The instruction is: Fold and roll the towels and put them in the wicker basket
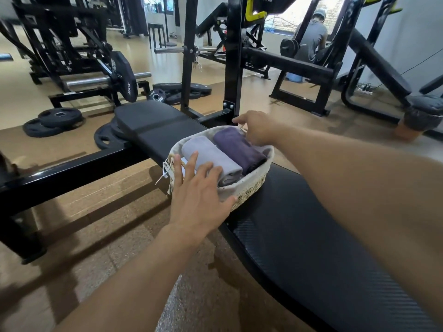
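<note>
A wicker basket [251,185] with a pale cloth lining stands on a black gym bench [299,236]. Two rolled towels lie side by side in it: a light grey towel [213,156] on the left and a dark purple towel [237,147] on the right. My left hand [199,197] is spread with straight fingers over the basket's near left rim, fingertips touching the grey roll. My right hand [256,127] reaches over the basket's far right rim beside the purple towel; its fingertips are hidden.
The bench runs from near right to far left, with floor [119,236] on its left. Weight plates [55,121] lie on the floor at the left. A black rack upright [233,68] stands just behind the basket. A person [311,39] sits far back right.
</note>
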